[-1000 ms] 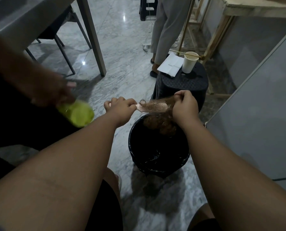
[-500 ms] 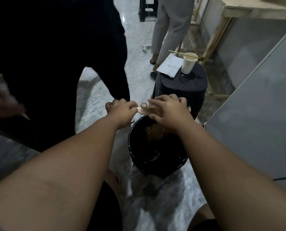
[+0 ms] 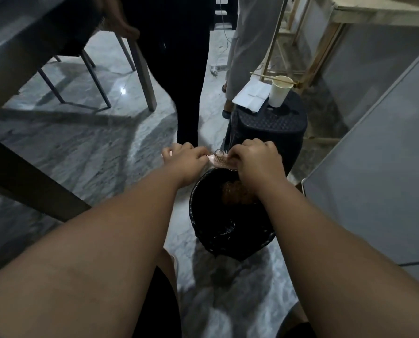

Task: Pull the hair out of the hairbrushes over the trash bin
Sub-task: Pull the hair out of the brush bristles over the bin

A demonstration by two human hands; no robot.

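Observation:
A pale pink hairbrush (image 3: 219, 159) is held level over the far rim of a black-lined trash bin (image 3: 218, 230). My left hand (image 3: 186, 158) grips its handle. Over the bristle head lies my right hand (image 3: 258, 159), fingers curled down onto it and hiding most of it; whether they pinch hair I cannot tell. A clump of brown hair (image 3: 236, 195) lies inside the bin below my right wrist.
A black stool (image 3: 276, 128) behind the bin carries a paper cup (image 3: 279, 91) and white papers (image 3: 251, 95). One person in black trousers (image 3: 179, 76) and another in light trousers (image 3: 249, 45) stand close ahead. Table legs (image 3: 142, 74) and a chair are left, a grey panel (image 3: 379, 167) right.
My right hand moved from the brush's far end onto its bristle head, and the hair clump dropped into the bin. A person in black walked from the left to just behind the bin.

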